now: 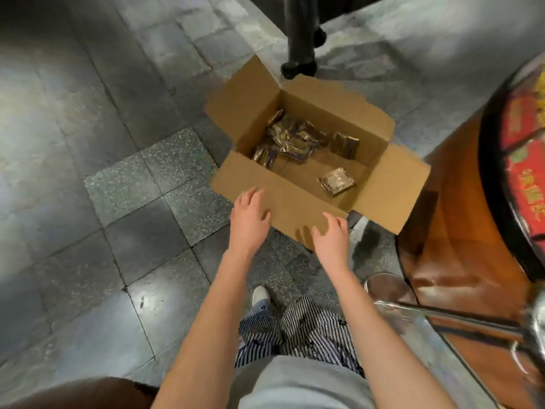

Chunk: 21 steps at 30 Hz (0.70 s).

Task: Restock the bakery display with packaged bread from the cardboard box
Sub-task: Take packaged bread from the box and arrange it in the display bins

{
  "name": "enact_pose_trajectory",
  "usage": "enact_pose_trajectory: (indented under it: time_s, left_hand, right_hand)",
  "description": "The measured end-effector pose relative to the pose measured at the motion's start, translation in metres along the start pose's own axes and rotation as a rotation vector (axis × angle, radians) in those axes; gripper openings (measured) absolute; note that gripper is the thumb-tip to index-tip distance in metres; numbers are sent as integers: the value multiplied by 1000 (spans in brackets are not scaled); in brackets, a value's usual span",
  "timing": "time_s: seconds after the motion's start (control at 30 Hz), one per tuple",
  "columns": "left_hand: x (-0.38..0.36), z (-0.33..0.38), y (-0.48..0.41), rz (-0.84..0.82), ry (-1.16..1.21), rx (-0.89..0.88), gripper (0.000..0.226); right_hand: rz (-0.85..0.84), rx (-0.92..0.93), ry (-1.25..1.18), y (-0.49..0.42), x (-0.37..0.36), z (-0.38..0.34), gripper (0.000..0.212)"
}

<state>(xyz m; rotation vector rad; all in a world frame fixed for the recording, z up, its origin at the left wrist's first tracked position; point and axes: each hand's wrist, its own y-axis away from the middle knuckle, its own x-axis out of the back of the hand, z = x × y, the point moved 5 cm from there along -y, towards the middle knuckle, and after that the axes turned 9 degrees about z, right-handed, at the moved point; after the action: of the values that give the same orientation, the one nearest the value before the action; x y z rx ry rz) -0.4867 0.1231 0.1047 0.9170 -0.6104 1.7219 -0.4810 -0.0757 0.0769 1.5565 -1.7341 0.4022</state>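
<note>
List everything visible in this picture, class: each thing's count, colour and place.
cardboard box: one, brown, open on the floor.
bread packets: several, gold and purple, heaped at the box's far left.
lone packet: one, paler, near the box's right corner.
floor tiles: many, grey, all around.
display stand: one, orange-brown with red labels, right edge.
metal stand: one, chrome, lower right.
dark shape: one, black, beyond the box.
shoe: one, white, between the forearms.
trousers: one pair, striped, bottom centre.
left hand: one, open, over near flap.
right hand: one, open, over near flap.
</note>
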Motion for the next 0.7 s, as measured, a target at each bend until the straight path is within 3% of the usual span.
enact_pose_trajectory:
  time_s: [0.37,0.7]
  left_hand:
    - [-61,0,-97,-234,-1,-2,50]
    - [-146,18,-244,-350,-16,48,47]
  right_hand:
    - [51,-253,16,-89,-39,5,47]
    - [32,-400,66,-245,-70,20,46]
